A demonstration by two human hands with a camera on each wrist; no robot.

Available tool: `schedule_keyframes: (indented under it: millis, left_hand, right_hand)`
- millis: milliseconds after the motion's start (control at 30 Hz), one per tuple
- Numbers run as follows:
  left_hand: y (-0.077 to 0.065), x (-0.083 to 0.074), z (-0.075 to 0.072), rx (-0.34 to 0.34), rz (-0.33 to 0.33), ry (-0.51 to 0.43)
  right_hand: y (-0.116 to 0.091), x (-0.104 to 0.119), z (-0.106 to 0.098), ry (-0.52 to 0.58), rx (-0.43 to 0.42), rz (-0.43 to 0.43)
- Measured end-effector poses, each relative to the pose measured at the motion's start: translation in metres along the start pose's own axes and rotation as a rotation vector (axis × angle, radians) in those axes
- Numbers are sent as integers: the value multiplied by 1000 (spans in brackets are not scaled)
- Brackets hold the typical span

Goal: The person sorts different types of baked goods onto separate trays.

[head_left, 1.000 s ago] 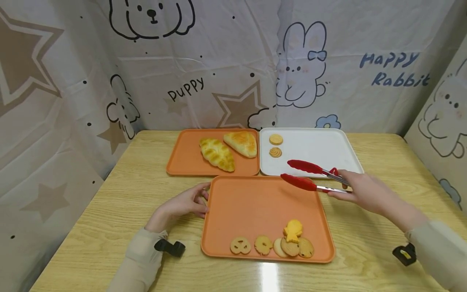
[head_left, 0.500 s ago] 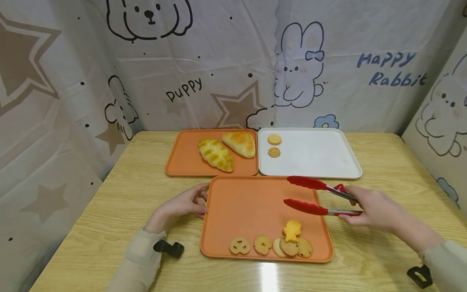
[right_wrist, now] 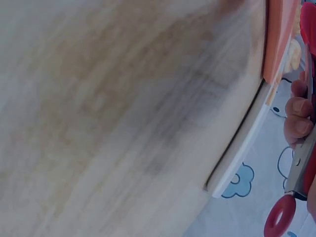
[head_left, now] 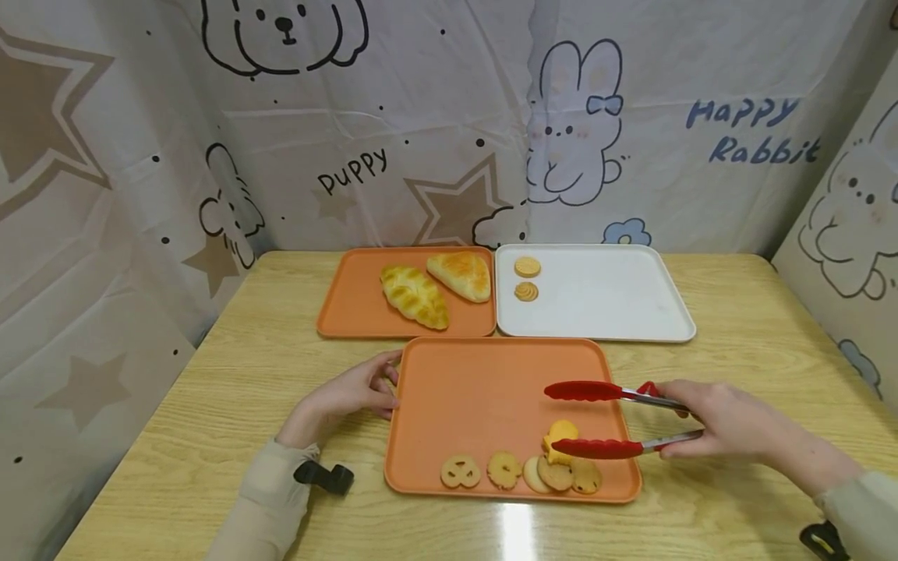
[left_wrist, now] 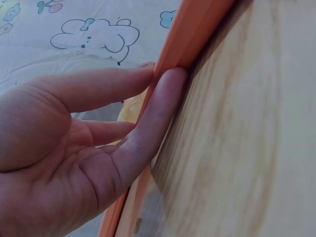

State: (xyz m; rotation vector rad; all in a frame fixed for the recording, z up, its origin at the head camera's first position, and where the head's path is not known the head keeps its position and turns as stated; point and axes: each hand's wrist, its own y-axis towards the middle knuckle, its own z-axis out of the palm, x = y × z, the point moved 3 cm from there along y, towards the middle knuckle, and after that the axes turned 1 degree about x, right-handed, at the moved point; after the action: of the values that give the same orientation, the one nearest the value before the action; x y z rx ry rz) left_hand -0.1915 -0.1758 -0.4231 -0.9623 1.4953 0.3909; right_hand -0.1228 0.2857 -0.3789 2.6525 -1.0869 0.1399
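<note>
Red-tipped tongs (head_left: 617,393) stretch left from a person's right hand (head_left: 726,421), fingers wrapped around them, arms spread above the front orange tray (head_left: 477,389) at lower centre; one tip partly hides a yellow cookie (head_left: 563,428). The left hand (head_left: 351,389) pinches the tray's left rim. Behind, a white tray (head_left: 603,296) sits on the counter (head_left: 730,312).

Two texts are showing, both on the back cloth panel (head_left: 435,86). Black "puppy" (head_left: 353,171) is sitting toward the panel's lower left corner and is slanting up to the right, in loose hand-style lettering. Blue-grey "Happy Rabbit" (head_left: 765,151) is sitting near the panel's right edge, farther above the bottom edge than "puppy", and is running over two lines: "Happy" on top, "Rabbit" underneath, shifting toward that right edge. Both lines are starting with capitals.
</note>
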Motion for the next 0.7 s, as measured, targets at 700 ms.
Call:
schedule_keyframes:
  millis: [700]
  left_hand:
    - [-1, -2, -1, 3, -12, 1]
  right_hand:
    - [5, 3, 10, -46, 99, 64]
